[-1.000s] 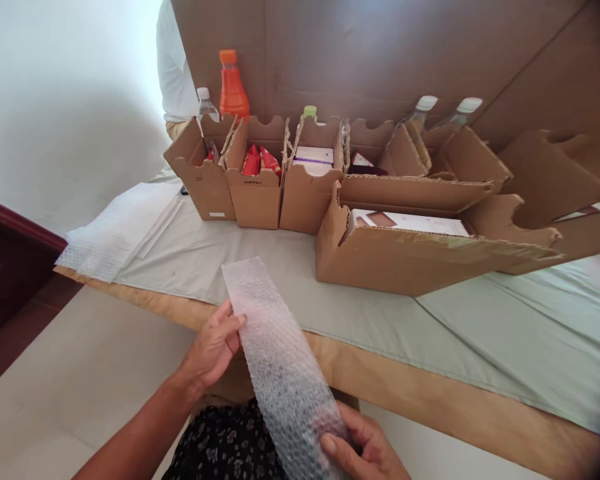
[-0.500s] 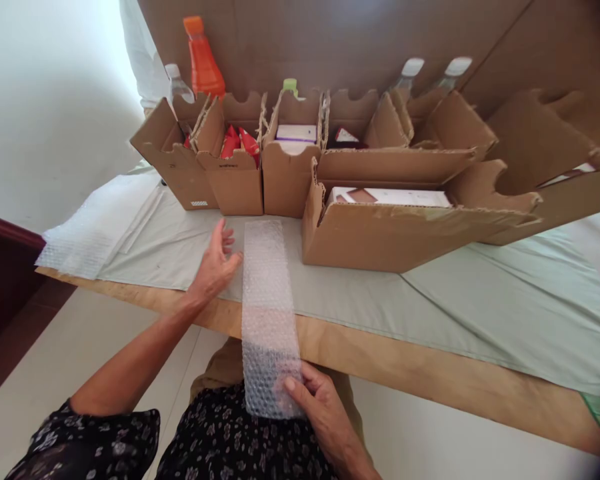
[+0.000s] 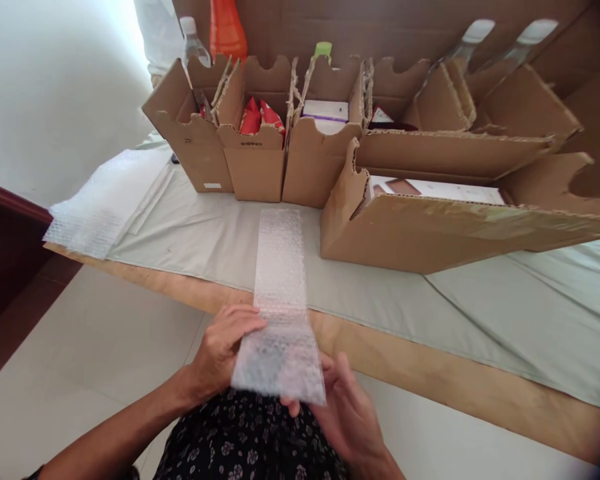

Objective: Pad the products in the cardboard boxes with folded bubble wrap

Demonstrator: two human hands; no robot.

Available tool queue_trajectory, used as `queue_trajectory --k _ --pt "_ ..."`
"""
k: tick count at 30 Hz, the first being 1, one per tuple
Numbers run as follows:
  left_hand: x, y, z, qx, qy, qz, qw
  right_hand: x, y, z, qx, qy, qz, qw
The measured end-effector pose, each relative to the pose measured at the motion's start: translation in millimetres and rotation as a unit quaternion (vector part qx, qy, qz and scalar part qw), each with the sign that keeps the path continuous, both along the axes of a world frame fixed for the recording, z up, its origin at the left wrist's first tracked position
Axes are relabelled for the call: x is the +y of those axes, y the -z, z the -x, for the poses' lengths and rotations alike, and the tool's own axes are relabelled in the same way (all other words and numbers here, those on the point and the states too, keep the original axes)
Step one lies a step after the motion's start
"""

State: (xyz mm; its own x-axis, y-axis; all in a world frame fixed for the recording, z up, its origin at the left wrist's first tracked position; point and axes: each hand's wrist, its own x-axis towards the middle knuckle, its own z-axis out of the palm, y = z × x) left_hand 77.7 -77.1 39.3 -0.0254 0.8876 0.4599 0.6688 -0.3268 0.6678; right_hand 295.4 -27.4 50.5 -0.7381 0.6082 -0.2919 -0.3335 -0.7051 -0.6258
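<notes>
A long strip of bubble wrap (image 3: pixel 281 267) lies on the cloth, and its near end rises past the table edge over my lap. My left hand (image 3: pixel 226 343) grips the strip's left edge, fingers on top; the thumb is hidden. At the near right corner is my right hand (image 3: pixel 350 410), slightly blurred. Its thumb stands up, away from the wrap, while its fingers reach underneath, partly seen through the plastic.
Several cardboard bins (image 3: pixel 257 170) stand in a row behind the strip, with red packets (image 3: pixel 260 119) in one. A wider bin (image 3: pixel 460 230) holding a white box (image 3: pixel 445 191) is at right. More bubble wrap sheets (image 3: pixel 107 200) lie at left. Bottles (image 3: pixel 229 33) stand behind.
My left hand has come down and nearer, from beside the strip onto its edge. My right thumb has lifted off the wrap. The near end of the wrap has tilted up.
</notes>
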Motion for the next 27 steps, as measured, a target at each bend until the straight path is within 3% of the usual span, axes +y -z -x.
queue_trajectory --k 2,4,6,10,13,15,20,23,25,27 --pt "16.4 -4.7 -1.2 -0.060 -0.050 0.078 0.994 8.8 -4.8 -9.9 -0.008 0.034 -0.106 0.994" --pt "29.0 -8.5 -1.2 -0.097 -0.092 0.168 0.977 18.0 -8.7 -19.8 -0.079 0.091 -0.242 0.963" --pt "38.4 -10.1 -1.4 -0.112 -0.115 0.225 0.961 28.1 -11.5 -24.5 -0.177 0.126 -0.388 0.896" --pt "48.6 -7.7 -3.6 -0.101 -0.139 0.240 0.955 50.1 -6.1 -12.5 -0.276 0.110 -0.629 0.718" --pt "49.0 -2.8 -5.2 -0.054 -0.162 0.220 0.960 61.8 8.4 1.5 -0.320 0.087 -0.717 0.614" --pt "46.9 0.6 -4.8 0.002 -0.177 0.191 0.965 65.3 17.6 6.7 -0.347 0.067 -0.741 0.570" --pt "35.0 2.0 2.1 0.136 -0.197 0.080 0.968 66.5 24.7 9.9 -0.380 0.038 -0.768 0.514" --pt "25.0 -0.2 6.7 0.185 -0.112 0.026 0.976 68.7 21.9 11.9 -0.381 0.040 -0.783 0.490" --pt "19.6 -0.3 8.2 0.191 -0.046 0.014 0.980 70.6 18.6 13.3 -0.368 0.045 -0.787 0.493" --pt "16.8 0.0 8.3 0.161 -0.018 0.010 0.987 71.9 14.8 14.2 -0.353 0.048 -0.777 0.519"
